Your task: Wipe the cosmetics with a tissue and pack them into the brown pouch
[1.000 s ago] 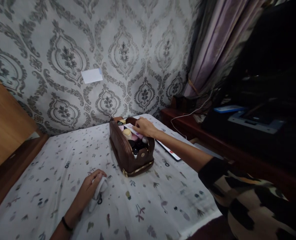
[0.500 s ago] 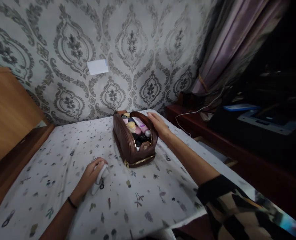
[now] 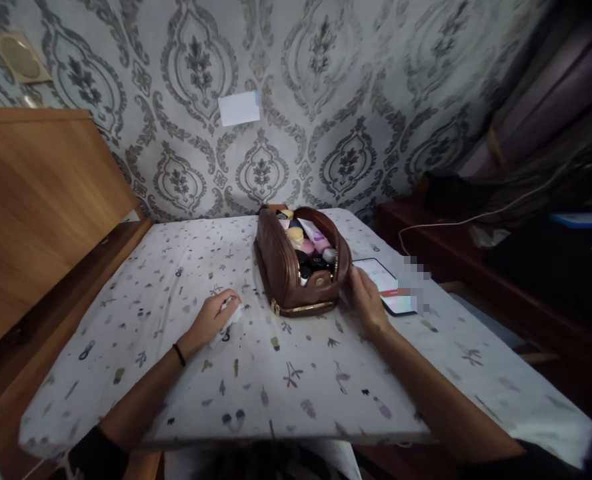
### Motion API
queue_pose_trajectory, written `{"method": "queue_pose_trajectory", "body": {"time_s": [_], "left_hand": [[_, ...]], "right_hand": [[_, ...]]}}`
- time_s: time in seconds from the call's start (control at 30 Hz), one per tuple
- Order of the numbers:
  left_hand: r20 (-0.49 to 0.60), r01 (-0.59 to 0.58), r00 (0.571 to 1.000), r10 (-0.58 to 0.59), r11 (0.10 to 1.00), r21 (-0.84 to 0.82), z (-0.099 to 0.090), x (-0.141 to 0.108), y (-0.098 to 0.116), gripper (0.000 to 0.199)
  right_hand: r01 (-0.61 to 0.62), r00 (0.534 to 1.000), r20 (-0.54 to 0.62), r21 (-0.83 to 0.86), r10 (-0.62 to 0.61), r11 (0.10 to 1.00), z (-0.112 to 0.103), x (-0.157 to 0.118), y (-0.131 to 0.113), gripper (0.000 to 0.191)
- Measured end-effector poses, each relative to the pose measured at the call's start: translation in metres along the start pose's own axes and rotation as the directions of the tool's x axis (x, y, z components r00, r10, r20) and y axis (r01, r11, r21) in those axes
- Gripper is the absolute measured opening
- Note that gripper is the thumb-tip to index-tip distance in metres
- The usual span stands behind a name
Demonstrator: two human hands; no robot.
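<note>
on cloth [image 3: 146, 293], bag [image 3: 276, 260] lengthwise toward wall [image 3: 296, 133]

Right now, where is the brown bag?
In the head view, the brown bag stands near the centre on the printed cloth, right of the left hand and just left of the right hand.

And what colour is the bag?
The bag is brown, with gold-coloured zips; the head view shows it best.

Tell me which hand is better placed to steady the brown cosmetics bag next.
Probably the right: the right hand is close against the brown cosmetics bag's right side, while the left hand sits apart from it, curled over something white.
</note>
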State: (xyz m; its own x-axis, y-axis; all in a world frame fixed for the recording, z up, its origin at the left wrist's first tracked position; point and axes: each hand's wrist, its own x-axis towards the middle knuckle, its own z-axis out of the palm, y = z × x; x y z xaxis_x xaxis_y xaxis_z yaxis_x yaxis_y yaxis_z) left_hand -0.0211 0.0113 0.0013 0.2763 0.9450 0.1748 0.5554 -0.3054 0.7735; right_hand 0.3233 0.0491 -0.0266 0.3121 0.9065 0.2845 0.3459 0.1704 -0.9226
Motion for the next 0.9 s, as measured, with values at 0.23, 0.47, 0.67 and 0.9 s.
{"method": "queue_pose_trajectory", "body": {"time_s": [0.23, 0.47, 0.67, 0.9], "left_hand": [[-0.356, 0.259, 0.927, -0.118, 0.887, 0.381, -0.069, -0.005, -0.033, 0.034], [-0.524, 0.659, 0.745, -0.413, 0.334, 0.674, -0.158, -0.042, -0.098, 0.045], [-0.479, 0.635, 0.758, -0.442, 0.334, 0.696, -0.168, -0.028, -0.101, 0.044], [-0.349, 0.504, 0.855, -0.383, 0.460, 0.731, -0.188, -0.005, -0.113, 0.050]], "right_hand": [[0.069, 0.994, 0.095, -0.267, -0.045, 0.961, -0.005, -0.011, 0.017, 0.069], [0.103, 0.990, 0.125, -0.295, -0.068, 0.950, -0.006, -0.011, 0.020, 0.059], [0.099, 0.988, 0.144, -0.311, -0.056, 0.945, -0.006, -0.011, 0.016, 0.055], [0.108, 0.986, 0.157, -0.307, -0.062, 0.945, -0.006, -0.011, 0.014, 0.051]]}}
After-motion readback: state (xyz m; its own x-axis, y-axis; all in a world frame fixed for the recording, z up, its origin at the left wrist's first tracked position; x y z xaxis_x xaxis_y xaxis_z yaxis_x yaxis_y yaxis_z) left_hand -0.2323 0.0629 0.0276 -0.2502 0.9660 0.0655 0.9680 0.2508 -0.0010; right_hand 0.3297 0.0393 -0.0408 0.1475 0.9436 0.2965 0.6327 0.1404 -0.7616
